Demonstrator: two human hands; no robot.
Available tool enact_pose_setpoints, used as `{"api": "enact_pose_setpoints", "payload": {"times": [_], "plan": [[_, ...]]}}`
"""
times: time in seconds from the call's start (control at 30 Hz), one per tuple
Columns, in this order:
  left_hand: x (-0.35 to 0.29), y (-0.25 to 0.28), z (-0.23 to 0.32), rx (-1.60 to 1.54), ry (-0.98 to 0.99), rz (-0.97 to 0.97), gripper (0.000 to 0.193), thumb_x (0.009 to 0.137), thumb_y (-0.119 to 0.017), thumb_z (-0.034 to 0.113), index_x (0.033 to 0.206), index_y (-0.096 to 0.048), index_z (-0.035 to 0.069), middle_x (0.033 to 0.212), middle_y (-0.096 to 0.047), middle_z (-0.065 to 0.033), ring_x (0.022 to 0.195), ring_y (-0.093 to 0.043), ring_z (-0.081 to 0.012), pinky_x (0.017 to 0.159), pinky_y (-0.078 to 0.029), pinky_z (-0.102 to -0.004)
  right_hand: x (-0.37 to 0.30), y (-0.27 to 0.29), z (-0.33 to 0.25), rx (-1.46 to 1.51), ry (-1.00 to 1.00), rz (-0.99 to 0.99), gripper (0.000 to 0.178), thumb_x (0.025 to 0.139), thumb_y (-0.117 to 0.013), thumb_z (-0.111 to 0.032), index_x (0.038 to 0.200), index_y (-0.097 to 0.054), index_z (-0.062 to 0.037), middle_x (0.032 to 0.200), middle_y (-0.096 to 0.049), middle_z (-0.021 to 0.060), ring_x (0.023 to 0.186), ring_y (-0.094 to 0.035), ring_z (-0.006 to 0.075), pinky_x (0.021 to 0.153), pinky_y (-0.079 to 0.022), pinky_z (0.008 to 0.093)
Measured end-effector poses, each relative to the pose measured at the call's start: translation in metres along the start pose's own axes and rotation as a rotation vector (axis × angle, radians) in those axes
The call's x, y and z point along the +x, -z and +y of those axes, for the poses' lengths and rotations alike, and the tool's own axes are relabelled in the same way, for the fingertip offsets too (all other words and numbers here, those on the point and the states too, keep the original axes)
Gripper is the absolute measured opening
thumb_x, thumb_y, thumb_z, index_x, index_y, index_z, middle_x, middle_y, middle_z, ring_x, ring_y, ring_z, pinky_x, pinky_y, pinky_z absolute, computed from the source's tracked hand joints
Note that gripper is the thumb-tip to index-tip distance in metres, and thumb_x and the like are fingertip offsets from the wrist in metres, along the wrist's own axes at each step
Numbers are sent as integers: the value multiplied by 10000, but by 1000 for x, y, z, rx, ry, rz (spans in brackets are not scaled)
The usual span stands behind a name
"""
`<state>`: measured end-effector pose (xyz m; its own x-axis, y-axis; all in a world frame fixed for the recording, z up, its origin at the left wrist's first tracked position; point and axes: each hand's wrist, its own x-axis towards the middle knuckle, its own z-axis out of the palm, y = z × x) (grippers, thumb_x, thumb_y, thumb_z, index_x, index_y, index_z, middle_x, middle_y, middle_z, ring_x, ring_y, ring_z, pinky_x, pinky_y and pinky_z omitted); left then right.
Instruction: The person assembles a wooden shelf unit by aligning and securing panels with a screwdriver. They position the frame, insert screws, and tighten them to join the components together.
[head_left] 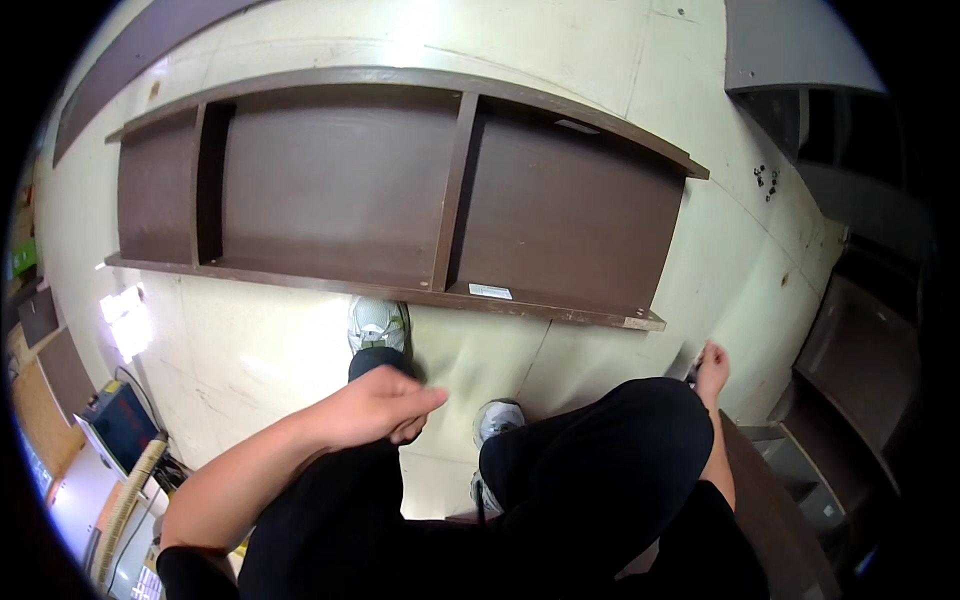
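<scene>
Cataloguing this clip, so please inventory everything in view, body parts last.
Rectangular wooden shelf unit: 1, dark brown, floor, centre
Labels: 2, whitish, on that unit
Long flat board: 1, brown, upper left
Small pieces: several, blackish, floor, right
Panelled furniture: several, dark brown, right
Boxy device: 1, dark blue, lower left
Ribbed hose: 1, beige, lower left
Floor: 1, pale, throughout
Blurred item: 1, greyish, lower right
Shoes: 2, grey-white, below unit
Trousered legs: 2, black, lower centre
Left hand: 1, bare, left of centre
Right hand: 1, bare, beside blurred item

Brown shelf unit on floor
</scene>
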<state>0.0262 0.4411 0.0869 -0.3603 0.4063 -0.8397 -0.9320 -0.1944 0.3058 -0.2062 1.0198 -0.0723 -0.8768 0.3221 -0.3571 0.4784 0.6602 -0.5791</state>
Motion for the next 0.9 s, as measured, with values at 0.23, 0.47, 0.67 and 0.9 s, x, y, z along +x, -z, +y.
{"api": "enact_pose_setpoints", "payload": {"times": [0.23, 0.47, 0.67, 0.9], "plan": [[76, 17, -6, 73, -576, 153, 179, 956, -551, 204, 941, -611, 36, 757, -564, 18, 690, -486, -54, 588, -395, -226, -89, -83, -331, -116, 710, -358, 241, 933, -601, -138, 1155, -643, -53, 871, -568, -28, 761, -497, 43, 681, -427, 187], [42, 67, -11, -396, -440, 538, 197, 972, -512, 246, 847, -558, 100, 602, -401, 68, 544, -352, -36, 503, -255, -209, -68, -181, -282, -412, 469, -813, 177, 902, -653, -201, 928, -619, -29, 736, -616, 12, 688, -589, 98, 629, -471, 243], [57, 89, -91, -578, -63, 565, 408, 931, -536, 511, 826, -530, 117, 559, -340, 56, 473, -306, -56, 447, -215, -228, -23, -127, -228, -510, 89, -610, 201, 867, -698, -229, 919, -689, -35, 703, -608, -2, 588, -561, 91, 534, -461, 252], [101, 109, -68, -815, -103, 717, 417, 863, -585, 535, 886, -493, 129, 558, -331, 53, 453, -311, -70, 420, -235, -238, -29, -116, -229, -667, 203, -667, 215, 894, -636, -232, 925, -684, -25, 729, -645, 24, 576, -578, 108, 538, -476, 265]]}}
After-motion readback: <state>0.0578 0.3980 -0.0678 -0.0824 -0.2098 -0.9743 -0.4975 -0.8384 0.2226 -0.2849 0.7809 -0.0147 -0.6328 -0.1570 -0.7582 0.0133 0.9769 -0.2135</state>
